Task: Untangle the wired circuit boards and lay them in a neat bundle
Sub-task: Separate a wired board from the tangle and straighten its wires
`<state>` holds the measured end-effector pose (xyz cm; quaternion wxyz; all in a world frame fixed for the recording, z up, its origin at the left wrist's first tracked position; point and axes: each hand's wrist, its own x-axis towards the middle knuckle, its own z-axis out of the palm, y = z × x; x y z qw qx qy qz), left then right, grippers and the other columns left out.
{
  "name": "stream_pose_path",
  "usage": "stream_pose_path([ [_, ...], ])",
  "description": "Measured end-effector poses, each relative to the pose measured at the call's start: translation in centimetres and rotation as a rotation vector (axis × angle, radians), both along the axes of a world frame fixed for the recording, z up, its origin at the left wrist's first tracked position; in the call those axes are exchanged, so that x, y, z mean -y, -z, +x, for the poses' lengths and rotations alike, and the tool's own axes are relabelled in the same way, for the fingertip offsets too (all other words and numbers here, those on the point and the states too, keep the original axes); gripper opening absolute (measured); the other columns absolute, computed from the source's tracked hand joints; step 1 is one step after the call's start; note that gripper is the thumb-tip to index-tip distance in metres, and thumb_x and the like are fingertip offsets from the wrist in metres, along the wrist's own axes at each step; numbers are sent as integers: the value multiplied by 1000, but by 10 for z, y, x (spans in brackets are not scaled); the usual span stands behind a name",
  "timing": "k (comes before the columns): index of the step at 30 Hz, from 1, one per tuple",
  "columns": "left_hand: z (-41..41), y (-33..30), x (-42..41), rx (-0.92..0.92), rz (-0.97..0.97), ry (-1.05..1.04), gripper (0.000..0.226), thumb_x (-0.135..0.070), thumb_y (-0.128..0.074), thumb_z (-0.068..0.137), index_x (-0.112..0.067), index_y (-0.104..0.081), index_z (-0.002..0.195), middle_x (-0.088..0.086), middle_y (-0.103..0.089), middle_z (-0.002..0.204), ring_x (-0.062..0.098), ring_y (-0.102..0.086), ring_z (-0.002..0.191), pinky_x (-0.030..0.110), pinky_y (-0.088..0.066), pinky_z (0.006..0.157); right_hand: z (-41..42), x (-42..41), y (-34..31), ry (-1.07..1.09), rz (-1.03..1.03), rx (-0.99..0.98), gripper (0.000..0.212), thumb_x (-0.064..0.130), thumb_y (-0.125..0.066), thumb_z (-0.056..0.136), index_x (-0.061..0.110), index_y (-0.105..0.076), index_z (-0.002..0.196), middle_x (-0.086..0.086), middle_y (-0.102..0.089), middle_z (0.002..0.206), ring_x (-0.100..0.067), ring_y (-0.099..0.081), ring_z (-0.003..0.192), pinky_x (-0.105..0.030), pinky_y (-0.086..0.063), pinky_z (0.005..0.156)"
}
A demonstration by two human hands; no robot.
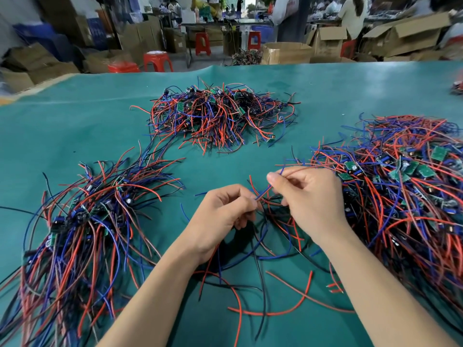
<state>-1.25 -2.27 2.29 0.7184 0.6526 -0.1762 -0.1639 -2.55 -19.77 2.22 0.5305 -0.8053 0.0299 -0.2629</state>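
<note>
Small green circuit boards with red, blue and black wires lie in three heaps on the green table mat [87, 126]. A combed-out bundle [82, 221] lies at the left, a tangled heap [218, 116] sits in the middle at the back, and a big tangled heap [406, 186] fills the right. At the centre, my left hand [220, 216] pinches wires of a small loose cluster [270, 221]. My right hand [310, 196] pinches a red and a blue wire [263, 194] that run between the two hands. Any board of this cluster is hidden under my hands.
Loose red and black wires [275, 291] trail over the mat toward me between my forearms. Beyond the table's far edge stand cardboard boxes [285, 52], red stools [157, 61] and people at other benches. Another wire heap [457, 87] shows at the far right edge.
</note>
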Motion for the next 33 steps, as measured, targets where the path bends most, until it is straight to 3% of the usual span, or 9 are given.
stream_pose_path([
  [3, 0, 0, 0, 17, 18, 0, 16, -12, -59, 75, -21, -65, 64, 7, -61, 74, 11, -52, 60, 19, -36, 52, 2, 11, -1, 105, 69, 31, 25, 33, -74, 84, 15, -72, 67, 5, -67, 56, -6, -55, 39, -25, -42, 52],
  [7, 0, 2, 1, 33, 41, 4, 13, -12, -57, 74, -19, -62, 64, 2, -63, 71, 12, -53, 59, 19, -36, 52, 1, 16, -2, 200, 105, 48, 20, 28, -75, 89, 25, -72, 69, 10, -66, 54, -5, -56, 39, -31, -50, 53],
  [12, 1, 1, 0, 28, 68, -4, 19, -11, -52, 69, -23, -60, 57, 3, -59, 66, 13, -45, 55, 24, -32, 51, 1, 22, -9, 193, 430, 79, 22, 8, -71, 94, 12, -70, 72, 4, -62, 51, -9, -51, 40, -21, -43, 43],
  [17, 1, 0, 0, -32, 3, -49, 17, -10, -51, 68, -21, -60, 58, 1, -60, 65, 11, -44, 52, 23, -31, 50, 0, 21, -15, 125, 715, 70, 9, 2, -67, 96, 6, -70, 89, 5, -64, 56, -7, -59, 52, -18, -49, 52],
  [22, 4, 2, -3, -136, -128, -71, 21, -6, -59, 87, -18, -64, 71, 5, -61, 73, 12, -49, 59, 18, -42, 55, -1, 19, -27, 120, 968, 164, 1, 4, -62, 99, 3, -63, 99, -18, -70, 82, -23, -73, 70, -25, -59, 69],
  [24, 5, 3, -4, -165, -176, -58, 18, -9, -59, 95, -18, -67, 81, 6, -62, 77, 13, -50, 61, 20, -44, 61, -2, 9, -24, 96, 911, 82, 6, 5, -63, 97, 6, -65, 92, -17, -70, 81, -22, -71, 66, -26, -57, 61],
  [26, 6, 4, -5, -149, -202, -36, 8, -15, -62, 93, -16, -69, 89, 7, -63, 81, 13, -51, 61, 21, -45, 62, -4, -5, -13, -7, 663, -59, 10, 9, -67, 95, 9, -71, 85, -8, -71, 73, -14, -63, 59, -21, -47, 50],
  [29, 5, 7, -5, -86, -193, 14, 14, -17, -65, 88, -7, -69, 97, 7, -63, 82, 13, -52, 63, 21, -45, 61, -7, -22, 1, -230, 305, -153, 17, 22, -73, 94, 15, -77, 80, 9, -66, 65, -2, -53, 57, -13, -36, 50],
  [33, 5, 10, -5, -3, -89, 28, 17, -25, -68, 86, -10, -76, 87, 8, -67, 78, 11, -50, 63, 20, -43, 61, -6, -20, 6, -262, 332, -145, 18, 28, -75, 88, 13, -80, 82, -10, -55, 64, -23, -42, 62, -38, -22, 51],
])
